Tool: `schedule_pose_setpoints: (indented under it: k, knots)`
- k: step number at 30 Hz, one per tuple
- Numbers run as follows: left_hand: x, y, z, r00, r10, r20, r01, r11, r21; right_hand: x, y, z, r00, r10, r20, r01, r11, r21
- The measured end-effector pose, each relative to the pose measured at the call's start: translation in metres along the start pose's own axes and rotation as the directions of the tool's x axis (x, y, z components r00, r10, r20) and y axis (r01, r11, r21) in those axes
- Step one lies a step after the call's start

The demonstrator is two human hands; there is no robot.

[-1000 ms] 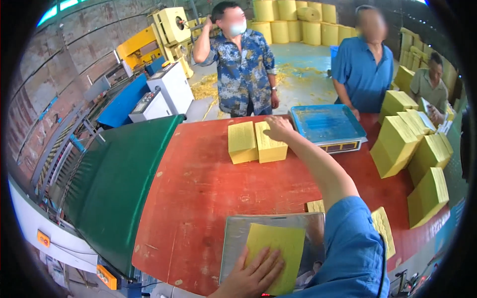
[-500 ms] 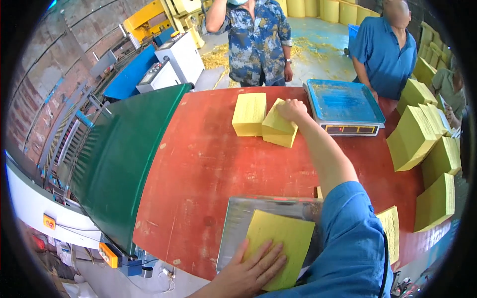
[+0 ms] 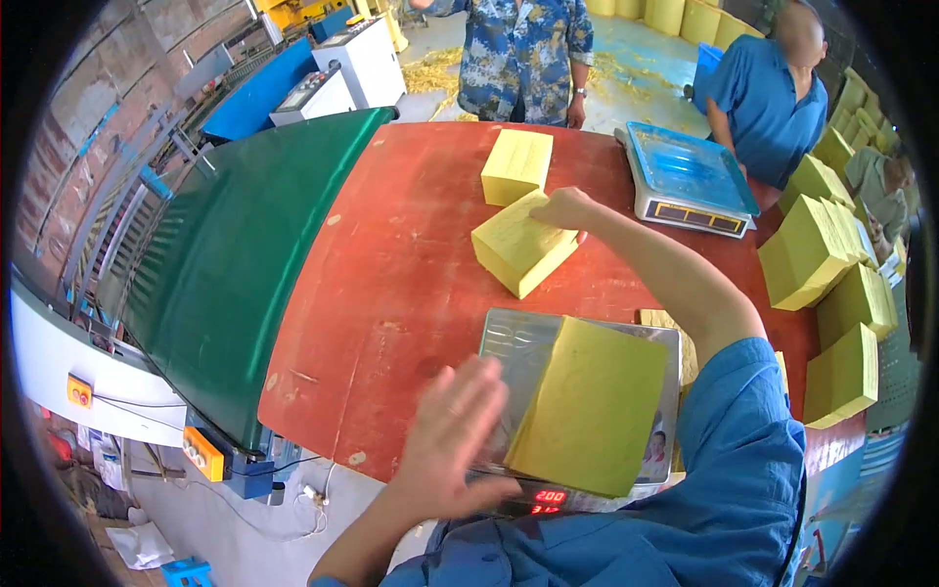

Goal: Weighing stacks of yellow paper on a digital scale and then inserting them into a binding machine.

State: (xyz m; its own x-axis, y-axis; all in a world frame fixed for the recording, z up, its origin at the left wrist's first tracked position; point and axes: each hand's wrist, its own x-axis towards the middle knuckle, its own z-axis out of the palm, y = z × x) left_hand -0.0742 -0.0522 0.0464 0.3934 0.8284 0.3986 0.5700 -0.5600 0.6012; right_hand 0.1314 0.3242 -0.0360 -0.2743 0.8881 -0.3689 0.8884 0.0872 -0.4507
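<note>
My right hand [image 3: 565, 212] reaches across the red table and grips the far right corner of a thick stack of yellow paper [image 3: 518, 245], which stands turned at an angle. Behind it is a second yellow paper stack [image 3: 516, 166], untouched. My left hand [image 3: 455, 440] is raised with fingers stretched out and holds nothing. Just right of it, another stack of yellow paper [image 3: 597, 406] lies on the metal pan of a near weighing scale [image 3: 509, 342], covering much of the pan. Red lit digits show below that stack.
A second scale [image 3: 685, 181] with a blue tray stands at the table's far right. More yellow stacks [image 3: 807, 249] line the right edge. A green cover [image 3: 254, 245] borders the red table [image 3: 362, 323] at left. Two people stand beyond the table; another is at far right.
My left hand has lifted off the stack on the near scale and moved left. My right hand has drawn its stack nearer and turned it, leaving the other behind. The whole view has shifted.
</note>
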Motion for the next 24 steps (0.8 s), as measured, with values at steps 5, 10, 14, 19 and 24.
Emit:
schedule_pose_setpoints:
  k: [5,10,14,19,24]
  knots:
    - [-0.013,-0.095,-0.026,0.93,-0.22,-0.293,0.228,0.974,-0.008,-0.002,-0.064,0.04,0.987,-0.023,0.158,0.029,0.999,-0.032]
    - [-0.011,-0.169,-0.056,0.87,-0.272,-0.412,0.333,0.94,0.081,-0.018,-0.146,0.084,0.953,-0.067,0.295,0.11,0.985,-0.134]
    - [-0.022,-0.224,-0.062,0.904,-0.3,-0.305,0.373,0.902,0.217,-0.032,-0.209,0.123,0.917,-0.154,0.369,0.283,0.901,-0.328]
    - [-0.06,-0.238,-0.074,0.883,-0.469,0.026,0.468,0.874,-0.132,-0.052,-0.261,0.165,0.843,-0.264,0.468,0.432,0.851,-0.299]
    - [-0.111,-0.246,-0.039,0.766,-0.634,-0.11,0.547,0.732,-0.406,-0.08,-0.274,0.168,0.855,-0.267,0.446,0.448,0.812,-0.374]
